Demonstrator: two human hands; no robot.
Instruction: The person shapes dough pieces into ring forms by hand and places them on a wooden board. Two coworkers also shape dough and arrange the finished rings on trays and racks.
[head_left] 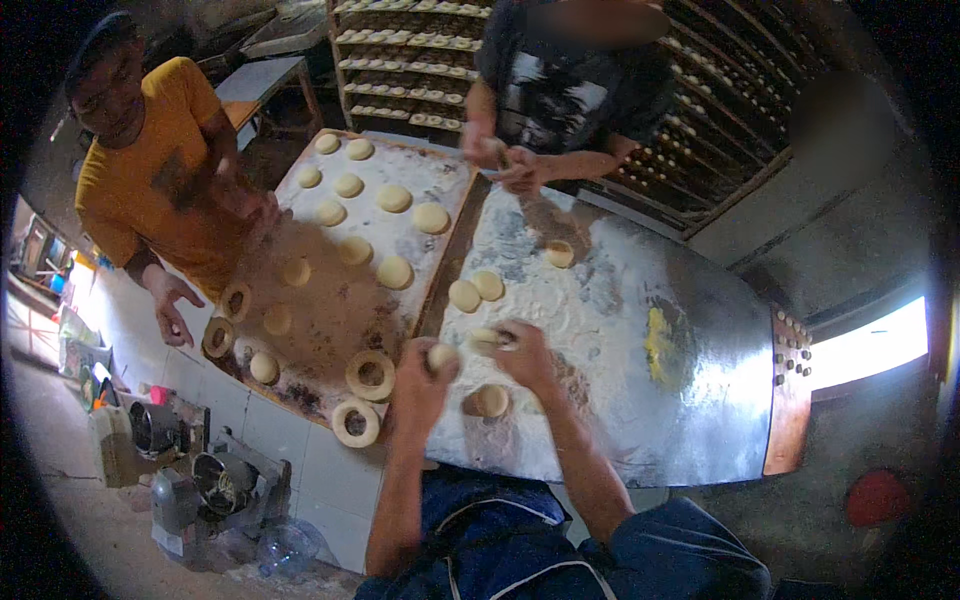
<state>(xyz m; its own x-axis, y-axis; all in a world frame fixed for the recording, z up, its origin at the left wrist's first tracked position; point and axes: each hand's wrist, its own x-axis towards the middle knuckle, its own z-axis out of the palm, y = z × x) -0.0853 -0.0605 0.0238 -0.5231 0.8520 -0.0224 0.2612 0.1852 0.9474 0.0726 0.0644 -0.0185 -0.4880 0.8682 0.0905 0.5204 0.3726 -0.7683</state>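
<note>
My left hand (422,382) is closed around a pale dough piece (442,357) above the near edge of the floured metal table. Just to its right, my right hand (525,352) grips another flattened dough piece (486,338) between thumb and fingers. Beyond my hands, two dough rounds (464,296) lie side by side in the flour. Nearer to me, one more dough round (491,401) sits below my right hand. A wooden board (330,255) on the left carries several dough discs and some dough rings (355,424).
Across the table a person in a dark shirt (560,80) works with both hands. A person in a yellow shirt (165,150) stands left of the board. Racks (405,75) of dough pieces rise behind. Yellow paste (662,345) marks the metal tabletop (715,370).
</note>
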